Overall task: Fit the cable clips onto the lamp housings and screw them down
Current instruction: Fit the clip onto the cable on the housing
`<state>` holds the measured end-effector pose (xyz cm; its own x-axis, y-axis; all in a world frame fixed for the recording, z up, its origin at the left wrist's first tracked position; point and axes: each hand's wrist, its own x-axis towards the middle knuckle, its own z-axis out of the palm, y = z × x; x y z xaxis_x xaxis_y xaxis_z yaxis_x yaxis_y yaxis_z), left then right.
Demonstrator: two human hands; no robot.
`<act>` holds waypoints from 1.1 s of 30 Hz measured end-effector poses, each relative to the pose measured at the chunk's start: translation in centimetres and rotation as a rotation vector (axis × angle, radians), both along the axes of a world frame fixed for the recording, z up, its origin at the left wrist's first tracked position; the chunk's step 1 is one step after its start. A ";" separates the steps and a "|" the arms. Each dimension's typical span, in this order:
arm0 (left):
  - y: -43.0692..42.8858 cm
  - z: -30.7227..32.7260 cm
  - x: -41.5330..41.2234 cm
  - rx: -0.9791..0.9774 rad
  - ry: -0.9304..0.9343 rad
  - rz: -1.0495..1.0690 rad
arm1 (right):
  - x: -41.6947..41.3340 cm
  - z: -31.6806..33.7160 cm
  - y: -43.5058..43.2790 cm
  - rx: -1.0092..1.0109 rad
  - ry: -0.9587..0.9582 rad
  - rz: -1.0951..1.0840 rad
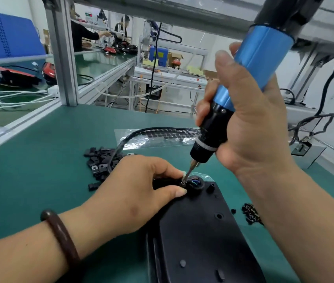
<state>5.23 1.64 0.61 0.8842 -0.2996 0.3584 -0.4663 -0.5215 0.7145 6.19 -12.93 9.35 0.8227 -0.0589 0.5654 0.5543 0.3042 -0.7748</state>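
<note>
The right hand [249,127] fingers grip the electric screwdriver [261,58]; its bit stands between the left hand [133,190] fingers, which pinch the lamp housing [198,242].

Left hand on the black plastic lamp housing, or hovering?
Touching. Head view: the left hand lies against the black plastic lamp housing, thumb and forefinger pinching at its round cable port.

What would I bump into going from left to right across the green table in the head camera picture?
brown bracelet → pile of cable clips → left hand → lamp housing → small pile of dark bits
</note>
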 end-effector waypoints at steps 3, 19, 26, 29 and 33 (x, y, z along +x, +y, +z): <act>0.0 0.0 0.0 -0.003 -0.004 -0.002 | 0.0 -0.1 0.0 -0.006 -0.003 0.007; 0.1 -0.1 0.2 0.001 0.022 -0.012 | 0.1 -0.4 0.8 -0.094 -0.190 0.147; 0.0 0.3 -0.2 0.014 0.020 0.019 | 0.7 -0.4 1.1 -0.082 -0.190 0.251; -0.1 0.4 -0.3 0.010 0.021 0.019 | 0.9 -0.5 0.9 -0.086 -0.177 0.270; -0.1 0.5 -0.3 0.023 0.012 0.021 | 1.0 -0.6 1.0 -0.115 -0.173 0.283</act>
